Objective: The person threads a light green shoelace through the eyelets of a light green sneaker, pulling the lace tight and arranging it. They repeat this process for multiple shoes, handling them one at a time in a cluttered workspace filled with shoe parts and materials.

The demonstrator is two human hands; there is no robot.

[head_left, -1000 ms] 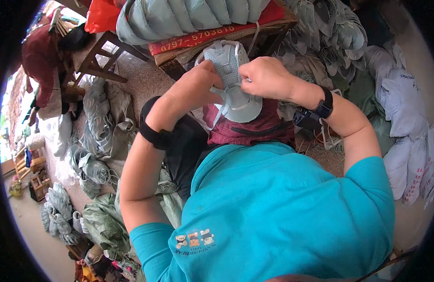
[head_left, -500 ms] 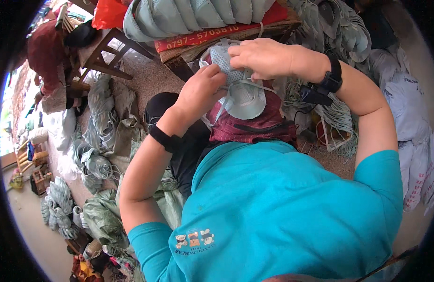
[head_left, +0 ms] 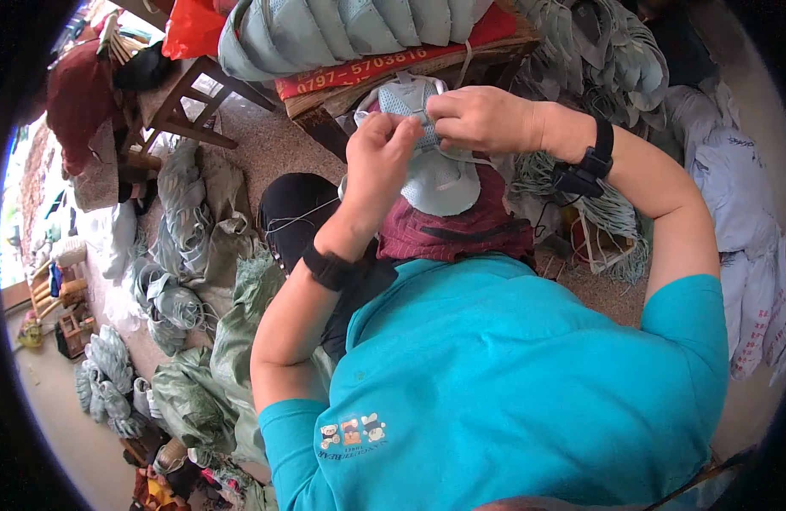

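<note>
A pale blue-grey shoe upper [head_left: 445, 188] lies on the maroon cloth [head_left: 499, 213] over my lap, just below the bench edge. Over its lacing area my left hand [head_left: 377, 157] and my right hand [head_left: 488, 119] meet, fingertips close together. Both hands are closed in a pinch. Thin lace shows beside the upper, and a strand [head_left: 303, 220] hangs across my dark trouser leg near my left wrist. What exactly sits between the fingertips is too small to make out, though lace lies right by them.
A row of nested grey uppers [head_left: 350, 38] lies on the wooden bench [head_left: 325, 106] ahead. Grey bundles [head_left: 184, 200] and green sacks [head_left: 188, 392] cover the floor at left. More uppers [head_left: 619, 64] and white sacks [head_left: 734, 187] stand at right. Another person [head_left: 82, 102] is at far left.
My left hand has moved right and turned more upright, closing in on my right hand. The right hand has shifted slightly right. A strand now crosses my trouser leg.
</note>
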